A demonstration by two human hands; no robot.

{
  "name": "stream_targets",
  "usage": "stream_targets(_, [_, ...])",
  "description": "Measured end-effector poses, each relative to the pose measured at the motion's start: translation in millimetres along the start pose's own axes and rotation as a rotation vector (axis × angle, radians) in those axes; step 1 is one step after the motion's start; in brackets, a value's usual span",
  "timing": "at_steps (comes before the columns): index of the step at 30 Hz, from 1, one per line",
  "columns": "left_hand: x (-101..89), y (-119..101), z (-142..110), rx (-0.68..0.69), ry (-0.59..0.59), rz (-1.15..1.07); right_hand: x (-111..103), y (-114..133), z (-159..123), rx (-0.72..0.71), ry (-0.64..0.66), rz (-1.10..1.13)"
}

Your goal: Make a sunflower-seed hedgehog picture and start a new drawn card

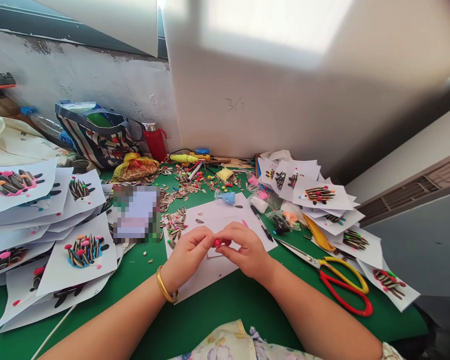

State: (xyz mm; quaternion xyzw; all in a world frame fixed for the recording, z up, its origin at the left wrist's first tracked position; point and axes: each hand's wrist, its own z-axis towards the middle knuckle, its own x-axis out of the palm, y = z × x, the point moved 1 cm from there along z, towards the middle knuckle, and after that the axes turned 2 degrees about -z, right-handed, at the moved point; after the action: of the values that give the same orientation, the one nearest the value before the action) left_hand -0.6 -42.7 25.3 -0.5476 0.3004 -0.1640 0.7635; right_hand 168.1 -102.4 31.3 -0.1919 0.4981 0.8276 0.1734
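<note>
A small red lump (217,243), like soft modelling clay, is pinched between the fingertips of both hands over white paper (195,287). My left hand (189,252), with a gold bangle at the wrist, has its thumb and fingers closed against the lump. From the other side, the curled thumb and fingers of my right hand (245,249) press on it too. Under my right hand lies a smaller white card (212,254), mostly covered. Loose sunflower seeds (176,227) are scattered on the paper's left side, and a blue clay lump in plastic (227,198) sits at its far edge.
Cards with seed hedgehog pictures are stacked left (108,252) and right (350,200). Long scissors (318,262) with red and yellow handles lie right of the paper. A blurred phone (137,212), a red flask (155,142) and a striped bag (97,135) stand left.
</note>
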Motion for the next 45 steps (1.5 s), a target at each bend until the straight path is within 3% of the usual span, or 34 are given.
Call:
stream_targets(9, [1.1, 6.4, -2.7, 0.054, -0.097, 0.177, 4.1, -4.8, -1.7, -0.042, -0.039, -0.280])
stream_targets(13, [1.2, 7.7, -2.5, 0.045, -0.063, 0.196, 2.9, -6.5, -1.0, -0.076, -0.038, -0.298])
stream_targets(23, [-0.3, 7.2, -1.6, 0.064, -0.110, 0.263, 6.0, -4.9, -2.1, -0.073, -0.028, -0.379])
stream_targets(35, [2.4, 4.5, -3.1, 0.152, -0.011, 0.481, 6.4, -2.4, -1.5, -0.062, 0.024, -0.356])
stream_targets(45, [2.1, 6.6, -3.5, 0.130, -0.039, 0.392, 8.9, -6.4, -2.0, -0.071, 0.011, -0.388])
